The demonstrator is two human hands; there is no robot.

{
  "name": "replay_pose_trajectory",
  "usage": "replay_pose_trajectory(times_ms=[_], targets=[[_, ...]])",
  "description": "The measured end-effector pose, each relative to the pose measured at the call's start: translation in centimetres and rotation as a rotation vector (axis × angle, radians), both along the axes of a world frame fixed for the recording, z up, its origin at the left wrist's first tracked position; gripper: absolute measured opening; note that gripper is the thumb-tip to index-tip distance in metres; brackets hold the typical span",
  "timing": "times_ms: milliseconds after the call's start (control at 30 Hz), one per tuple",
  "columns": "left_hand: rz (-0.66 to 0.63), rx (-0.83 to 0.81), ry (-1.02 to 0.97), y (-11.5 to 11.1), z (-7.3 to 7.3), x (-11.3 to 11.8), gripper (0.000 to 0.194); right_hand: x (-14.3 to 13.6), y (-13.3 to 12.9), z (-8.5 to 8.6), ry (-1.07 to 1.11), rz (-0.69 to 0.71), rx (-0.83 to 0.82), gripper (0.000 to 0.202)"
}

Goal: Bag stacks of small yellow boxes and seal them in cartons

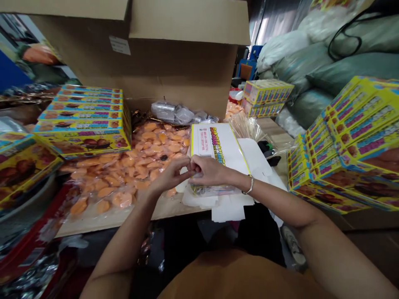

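Note:
My left hand (171, 173) and my right hand (207, 169) meet over the left edge of a white and yellow printed box (230, 139). Fingers of both hands are pinched together; whatever lies between them is too small to make out. The printed box lies on white cardboard sheets (229, 209) at the table's front edge. Left of my left hand, orange pieces in clear wrappers (124, 174) are spread out. A bracelet (248, 185) circles my right wrist.
Yellow boxes stand in a row at the left (84, 135) and in tall stacks at the right (352, 145). Behind the orange pieces rises a large open carton (174, 74). Thin sticks (247, 126) lie behind the printed box. A red basket (43, 226) is at the lower left.

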State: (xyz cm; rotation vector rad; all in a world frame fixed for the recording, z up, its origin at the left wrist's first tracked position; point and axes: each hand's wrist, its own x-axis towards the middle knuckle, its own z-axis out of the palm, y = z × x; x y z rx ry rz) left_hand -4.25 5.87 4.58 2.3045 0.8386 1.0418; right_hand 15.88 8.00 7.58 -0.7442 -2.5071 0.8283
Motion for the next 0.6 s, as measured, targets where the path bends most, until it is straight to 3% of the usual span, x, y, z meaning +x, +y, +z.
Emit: replay_pose_trajectory(times_ms=[133,200,267,333,433,467,533,600], targets=[[-0.009,-0.031,0.07,0.5,0.9,-0.1,0.02,-1.0,-0.1,-0.4,-0.005,0.0,0.042,0.018],[0.015,-0.015,0.089,0.7,0.7,0.0,0.015,0.0,-0.1,0.1,0.008,0.041,0.073,0.015],[0.043,0.0,0.082,1.0,0.2,0.0,0.011,2.8,-0.6,0.8,0.099,-0.004,0.138,0.009],[0.074,0.02,0.067,1.4,-0.5,-0.1,0.02,7.2,-1.7,0.8,0.294,-0.25,0.232,0.007],[0.103,0.094,0.067,2.0,-1.7,-0.2,0.032,13.6,-4.3,-1.6,0.605,-0.86,0.354,0.015],[0.114,0.114,0.07,2.2,-2.0,-0.3,0.035,15.0,-5.2,-3.0,0.635,-0.968,0.346,0.017],[0.14,0.112,0.093,2.5,-2.6,-0.5,0.044,16.2,-6.4,-5.9,0.6,-0.952,0.251,0.02],[0.146,0.052,0.127,3.0,-3.0,-0.9,0.049,15.6,-6.3,-8.2,0.578,-0.831,0.158,0.024]])
